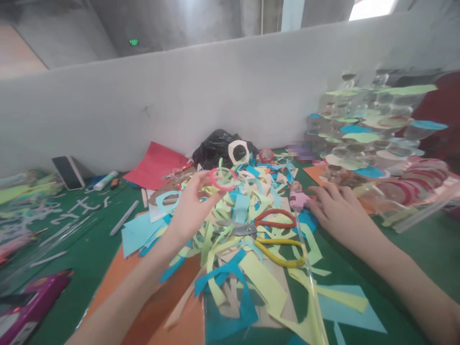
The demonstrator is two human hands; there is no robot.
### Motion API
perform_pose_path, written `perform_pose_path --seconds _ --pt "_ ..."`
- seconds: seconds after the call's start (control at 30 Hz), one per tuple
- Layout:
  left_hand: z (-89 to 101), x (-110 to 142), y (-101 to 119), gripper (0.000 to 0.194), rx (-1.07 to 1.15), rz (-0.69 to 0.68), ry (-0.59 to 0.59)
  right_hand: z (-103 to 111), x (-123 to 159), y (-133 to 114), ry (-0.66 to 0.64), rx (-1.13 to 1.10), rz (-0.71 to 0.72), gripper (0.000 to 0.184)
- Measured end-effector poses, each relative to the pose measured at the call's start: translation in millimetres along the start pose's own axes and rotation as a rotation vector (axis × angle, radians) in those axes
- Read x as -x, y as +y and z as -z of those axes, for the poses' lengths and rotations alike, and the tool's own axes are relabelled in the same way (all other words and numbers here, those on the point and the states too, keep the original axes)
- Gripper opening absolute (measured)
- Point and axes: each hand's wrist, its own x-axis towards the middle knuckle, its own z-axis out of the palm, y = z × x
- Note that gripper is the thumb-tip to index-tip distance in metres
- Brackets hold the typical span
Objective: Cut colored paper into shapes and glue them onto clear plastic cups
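My left hand [192, 203] pinches a pink-rimmed ring [223, 179] between thumb and fingers, above a heap of paper scraps; its centre looks see-through. My right hand [334, 208] is palm down with fingers spread, its thumb side beside or touching a small pink object [299, 197]. A long clear stick [312, 278] runs from that object toward me; I cannot tell its exact kind. Between the hands, scissors [276, 230] with one red and one yellow handle lie open on the green, blue and cream scraps [258, 282].
At right stands a tiered stack of clear cups [373, 124] with paper layers, near red-ringed cups [424, 175] lying sideways. A black plastic bag [215, 146] and red paper [158, 165] sit by the wall. At left are a phone [68, 172] and a magenta device [34, 306].
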Motion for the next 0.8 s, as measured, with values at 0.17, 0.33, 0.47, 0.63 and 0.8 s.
perform_pose_path --seconds 0.17,0.33,0.47,0.63,0.8 --pt "30.5 -7 25 0.035 -0.036 -0.012 0.142 12 -8 -8 0.12 -0.058 -0.074 0.033" --pt "63.5 0 26 0.032 -0.108 0.024 0.309 24 -18 -18 0.213 -0.218 -0.056 0.027" --pt "81.4 19 2 0.037 -0.116 0.176 0.326 36 -35 -40 0.136 -0.244 0.074 0.025" --pt "106.8 50 -31 0.033 -0.111 0.243 0.527 47 -61 -84 -0.01 -0.139 0.249 0.019" --pt "124.7 66 -49 0.032 -0.198 0.209 0.641 47 -93 -137 -0.153 -0.154 0.359 0.016"
